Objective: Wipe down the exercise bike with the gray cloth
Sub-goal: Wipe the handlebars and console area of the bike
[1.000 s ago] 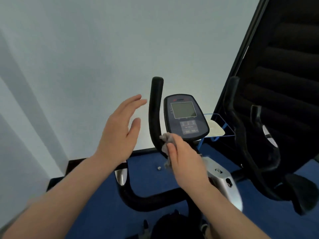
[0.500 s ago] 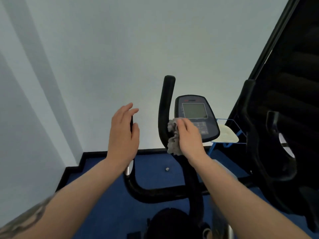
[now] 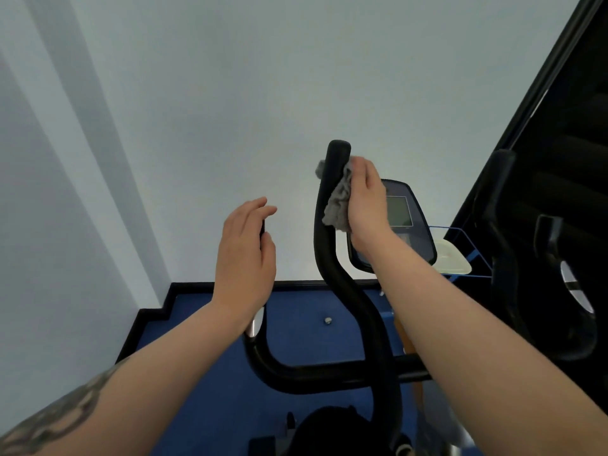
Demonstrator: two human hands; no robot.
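The exercise bike's black handlebar [image 3: 332,258] rises in the middle of the view, with its console [image 3: 406,218] just to the right. My right hand [image 3: 367,202] grips the bunched gray cloth [image 3: 337,205] and presses it round the upright bar near its top end. My left hand [image 3: 245,255] is held up in front of the left grip, fingers straight and relaxed, holding nothing. That grip is almost fully hidden behind it; only the lower curve of the bar [image 3: 260,350] and a chrome patch show.
A second black exercise machine [image 3: 559,225] stands close on the right. A blue wire shelf with a white dish [image 3: 450,258] sits behind the console. Below is blue floor [image 3: 296,307] with a small metal piece [image 3: 327,320]. A pale wall fills the background.
My right hand has slid the cloth up the upright bar, from beside the console's lower edge to near the bar's top. My left hand has stayed by the left grip.
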